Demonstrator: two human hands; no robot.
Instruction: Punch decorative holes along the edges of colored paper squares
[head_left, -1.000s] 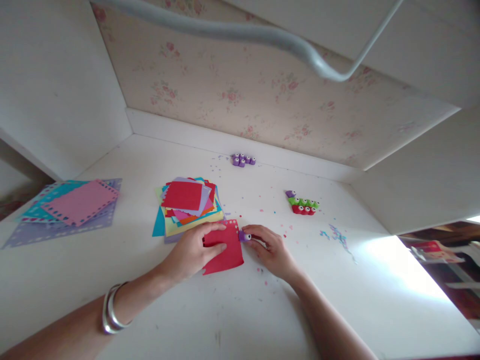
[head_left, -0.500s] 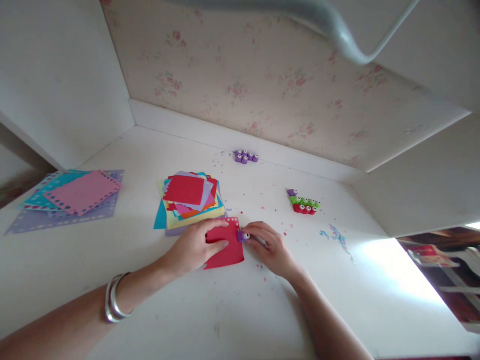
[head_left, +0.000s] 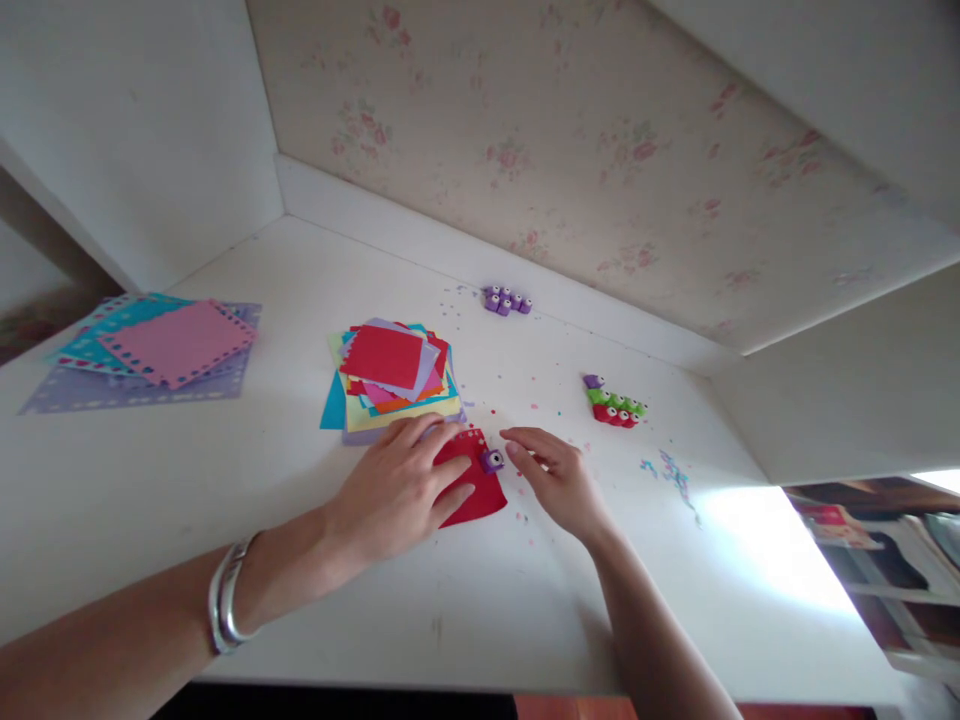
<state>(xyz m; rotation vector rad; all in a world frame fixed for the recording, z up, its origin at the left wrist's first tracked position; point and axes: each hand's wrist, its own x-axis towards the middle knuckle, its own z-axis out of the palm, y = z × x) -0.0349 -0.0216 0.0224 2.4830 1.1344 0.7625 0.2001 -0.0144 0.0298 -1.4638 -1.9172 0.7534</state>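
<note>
Head view: I've got the left hand [head_left: 397, 490] spread over thin red paper [head_left: 484, 495], clasping nothing; one chunky purple punch [head_left: 493, 460] sits on its right edge near star-shaped holes [head_left: 474, 436], the right hand [head_left: 559, 487] curved and empty just beside.

Left hand [head_left: 405, 490]: fingers spread on red paper sheet [head_left: 484, 495], silver bracelet [head_left: 225, 597] at wrist
Right hand [head_left: 559, 480]: fingers bent, thumb apart from forefinger, just beside small purple plastic punch with white-and-black top [head_left: 493, 460]
Purple punch: at sheet's right edge
Multicoloured paper stack [head_left: 384, 357]: beyond left hand
Pink hole-bordered sheet [head_left: 180, 342]: far left, atop other sheets
White desk [head_left: 337, 635]: scattered paper bits
</note>
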